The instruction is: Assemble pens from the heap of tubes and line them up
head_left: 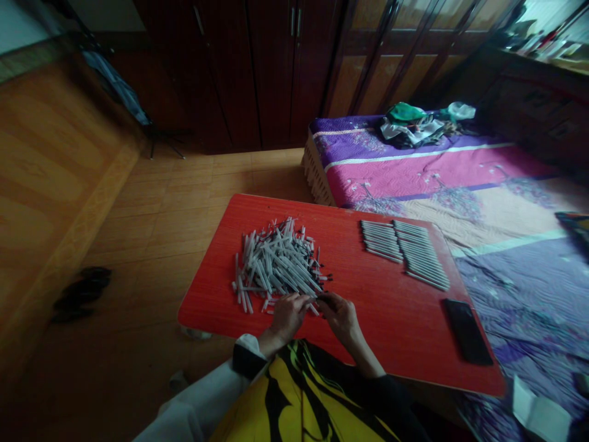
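Observation:
A large heap of pale, see-through pen barrels (pixel 280 258) with dark bits among them lies on the red table (pixel 368 325). At the heap's near edge, my left hand (pixel 289 316) is closed, thumb and fingertips pinching a small pen part. My right hand (pixel 340 313) meets it from the right, its fingers pinched too at the part's other end. The part is mostly hidden by my fingertips, so its exact shape cannot be made out. To the right, two neat rows of pens, a left row (pixel 381 240) and a longer right row (pixel 421 255), lie side by side.
A black phone (pixel 467 331) lies near the table's right edge. Beyond that side stands a bed (pixel 442 190) with a bundle of clothes and bags (pixel 414 126) on it. Dark wardrobes (pixel 271 73) line the back; dark footwear (pixel 83 291) sits on the floor at left.

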A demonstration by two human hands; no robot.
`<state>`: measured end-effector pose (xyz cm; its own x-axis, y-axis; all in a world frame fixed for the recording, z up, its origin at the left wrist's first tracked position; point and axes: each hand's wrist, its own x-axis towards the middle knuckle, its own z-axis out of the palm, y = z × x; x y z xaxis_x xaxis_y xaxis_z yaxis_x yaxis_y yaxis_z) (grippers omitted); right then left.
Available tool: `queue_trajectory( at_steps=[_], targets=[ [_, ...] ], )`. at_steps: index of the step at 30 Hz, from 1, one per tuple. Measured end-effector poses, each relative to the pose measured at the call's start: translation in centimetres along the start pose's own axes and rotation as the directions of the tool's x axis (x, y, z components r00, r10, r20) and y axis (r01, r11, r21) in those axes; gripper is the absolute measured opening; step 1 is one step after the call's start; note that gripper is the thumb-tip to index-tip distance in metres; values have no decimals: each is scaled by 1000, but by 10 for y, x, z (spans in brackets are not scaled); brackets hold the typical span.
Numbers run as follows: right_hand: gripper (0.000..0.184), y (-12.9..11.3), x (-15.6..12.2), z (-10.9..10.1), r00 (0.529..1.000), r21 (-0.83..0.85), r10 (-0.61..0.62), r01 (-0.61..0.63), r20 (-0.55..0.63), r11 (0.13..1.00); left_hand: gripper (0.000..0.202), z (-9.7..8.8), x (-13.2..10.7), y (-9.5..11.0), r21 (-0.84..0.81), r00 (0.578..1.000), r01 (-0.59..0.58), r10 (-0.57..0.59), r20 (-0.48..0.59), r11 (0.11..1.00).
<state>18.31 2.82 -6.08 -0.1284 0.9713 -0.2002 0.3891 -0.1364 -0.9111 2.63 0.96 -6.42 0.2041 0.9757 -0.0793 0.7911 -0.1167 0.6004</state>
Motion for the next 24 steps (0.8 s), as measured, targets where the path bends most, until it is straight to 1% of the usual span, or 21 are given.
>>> queue_trajectory(
  at_steps=[6, 10, 14, 18, 21, 24],
  targets=[
    [23, -10, -2, -2, 1000, -98, -10, 12, 18, 995, 18, 0, 0, 0, 40, 1000, -14, 14, 6, 999],
    [22, -14, -2, -3, 999, -172, -46, 49, 24, 984, 16, 1, -1, -1, 66, 1000, -25, 25, 1, 998],
    [22, -17, -1, -5, 995, -292, -74, 90, 65, 952, 17, -1, -1, 0, 92, 999, -43, 42, 4, 995],
    [23, -17, -1, -8, 995, -390, -62, 86, 73, 917, 19, -1, -1, 2, 121, 999, -52, 51, 11, 991],
    [23, -15, -1, -8, 996, -404, -47, 72, 72, 912, 20, -1, -1, 3, 132, 999, -53, 51, 15, 990],
    [25, -12, -1, -7, 996, -365, -68, 87, 65, 927, 22, -2, -1, 3, 132, 999, -52, 51, 17, 990]
  ],
)
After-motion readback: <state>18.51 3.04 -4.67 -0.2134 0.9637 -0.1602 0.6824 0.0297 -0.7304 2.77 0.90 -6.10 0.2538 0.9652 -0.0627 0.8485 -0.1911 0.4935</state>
